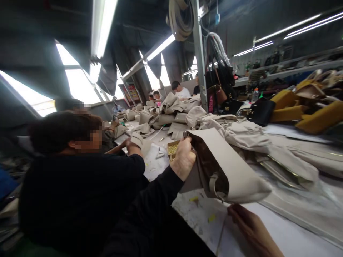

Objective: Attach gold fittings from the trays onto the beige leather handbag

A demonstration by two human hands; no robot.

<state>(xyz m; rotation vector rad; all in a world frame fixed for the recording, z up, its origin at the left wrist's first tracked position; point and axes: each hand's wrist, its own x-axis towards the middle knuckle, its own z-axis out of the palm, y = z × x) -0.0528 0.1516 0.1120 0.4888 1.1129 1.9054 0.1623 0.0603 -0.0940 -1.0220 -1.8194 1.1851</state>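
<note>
A beige handbag (242, 167) with a dark brown lining hangs tilted over the table, its mouth facing me. My left hand (184, 159) is closed around the upper corner of its opening, beside a small metal fitting. At the lower corner, my right hand (248, 226) has its fingers pressed together against the bag's edge; the fingertips are partly hidden. A short beige strap (213, 184) curls inside the mouth. Just behind my left hand stands a small box (173, 148) of gold-coloured metal pieces.
On my left a person in black (80, 192) works on another beige piece. Heaped beige bags (171, 110) cover the table's far part, with more beige bags (289, 157) to the right. Mustard bags (321, 114) lie behind them. A metal post (201, 57) rises from the table.
</note>
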